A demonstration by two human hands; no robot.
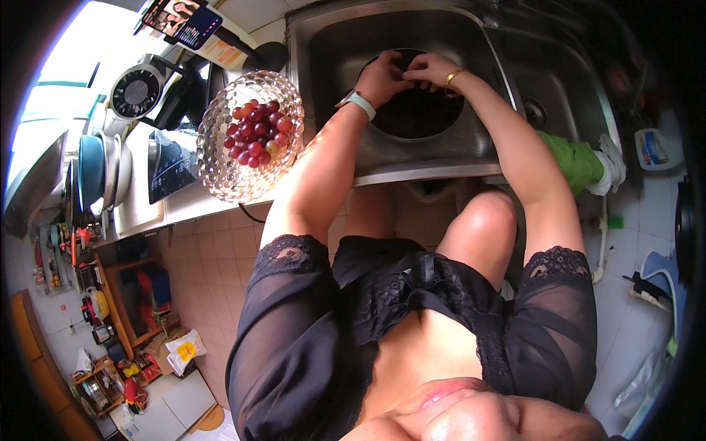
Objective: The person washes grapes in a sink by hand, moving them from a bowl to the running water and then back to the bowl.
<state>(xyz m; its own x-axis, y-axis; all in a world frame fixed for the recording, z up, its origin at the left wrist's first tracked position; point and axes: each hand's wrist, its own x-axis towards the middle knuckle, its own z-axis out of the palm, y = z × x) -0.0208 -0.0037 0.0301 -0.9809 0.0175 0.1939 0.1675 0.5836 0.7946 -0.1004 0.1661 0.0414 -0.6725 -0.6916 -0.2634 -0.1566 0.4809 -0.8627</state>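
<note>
My left hand [381, 80], with a watch on a pale strap, is over a round dark vessel [424, 118] inside the steel sink basin [336, 49]. Close beside it, my right hand [433, 70] has a gold bracelet at the wrist and its fingertips drawn together. The fingers of both hands meet near the vessel's far part. Whether anything small is between them cannot be made out, and the vessel's contents are too dark to tell. On the counter to the left, a studded clear glass bowl [212, 165] holds a bunch of red grapes [256, 129].
A phone [185, 22] stands on a holder beyond the bowl. An induction cooktop [171, 165] and upright bowls or pans [91, 171] occupy the left counter. A second sink basin [562, 82] adjoins on the right, with a green cloth [573, 162] over its front edge.
</note>
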